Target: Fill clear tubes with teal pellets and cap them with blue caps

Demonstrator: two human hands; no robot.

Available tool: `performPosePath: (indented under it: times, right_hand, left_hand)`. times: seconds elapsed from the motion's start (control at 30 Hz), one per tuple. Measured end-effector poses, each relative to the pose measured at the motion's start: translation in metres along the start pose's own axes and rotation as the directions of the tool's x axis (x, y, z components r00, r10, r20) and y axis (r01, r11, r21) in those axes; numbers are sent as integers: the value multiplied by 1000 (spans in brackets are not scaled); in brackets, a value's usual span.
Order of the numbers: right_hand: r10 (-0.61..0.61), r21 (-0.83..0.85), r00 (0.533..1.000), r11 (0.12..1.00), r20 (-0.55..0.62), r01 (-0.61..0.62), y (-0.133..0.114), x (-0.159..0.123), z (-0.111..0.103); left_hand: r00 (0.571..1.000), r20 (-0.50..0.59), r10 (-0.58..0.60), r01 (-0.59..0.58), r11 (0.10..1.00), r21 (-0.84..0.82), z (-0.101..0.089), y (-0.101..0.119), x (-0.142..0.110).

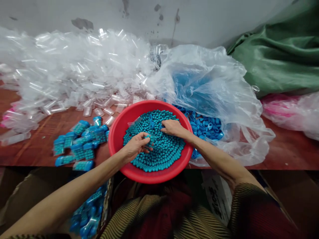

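Observation:
A red basin (pixel 115 139) full of small turquoise beads (pixel 159 159) stands at the table's front edge. Over its left part, my left hand (pixel 137 145) is closed on a transparent plastic container (pixel 149 141) with some turquoise beads in it. My right hand (pixel 172 128) is above the beads at the basin's right side, its fingers pinched around a small blue cap (pixel 161 126), mostly hidden by them. Another blue cap (pixel 151 122) lies on the beads between the hands. A transparent container (pixel 135 122) rests near the basin's far left rim.
Left of the basin lie several filled, blue-capped containers (pixel 79 142); more filled containers (pixel 87 215) are in a box below. Transparent containers (pixel 82 73) are heaped behind. Loose blue caps (pixel 205 126) spill from a plastic bag (pixel 239 96) at right. Green fabric (pixel 279 56) is at back right.

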State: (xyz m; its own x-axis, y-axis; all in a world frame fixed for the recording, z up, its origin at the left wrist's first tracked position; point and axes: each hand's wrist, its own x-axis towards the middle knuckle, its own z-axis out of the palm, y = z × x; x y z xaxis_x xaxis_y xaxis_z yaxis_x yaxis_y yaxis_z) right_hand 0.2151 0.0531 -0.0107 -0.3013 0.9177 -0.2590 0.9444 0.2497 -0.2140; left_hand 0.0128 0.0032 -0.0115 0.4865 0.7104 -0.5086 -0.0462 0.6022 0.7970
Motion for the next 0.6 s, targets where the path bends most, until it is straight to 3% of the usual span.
performPosePath:
  times: [0.07,0.13,0.23,0.3,0.33,0.47,0.6]
  right_hand:
    - [-65,117,997,991,-43,69,3,-6,-3]
    - [-134,402,988,902,-78,154,4,-14,-4]
    - [-212,847,977,518,-4,116,-1,-23,0]
    - [-269,952,961,305,69,17,-6,-28,3]
    - [-286,968,954,249,88,-14,-9,-30,4]
    - [-267,976,958,211,102,-45,-16,-35,1]
    - [-200,950,978,312,53,13,-21,-34,0]
  left_hand:
    - [1000,-9,28,-28,1000,-14,0,0,1]
    - [999,-5,53,-53,998,-17,0,1,1]
    - [995,13,95,-95,995,16,1,2,0]
    - [990,25,136,-138,989,61,2,2,0]
    - [987,27,160,-162,983,87,2,1,0]
    - [972,20,233,-232,951,206,3,0,0]
    - [963,13,269,-261,923,283,3,-2,-1]
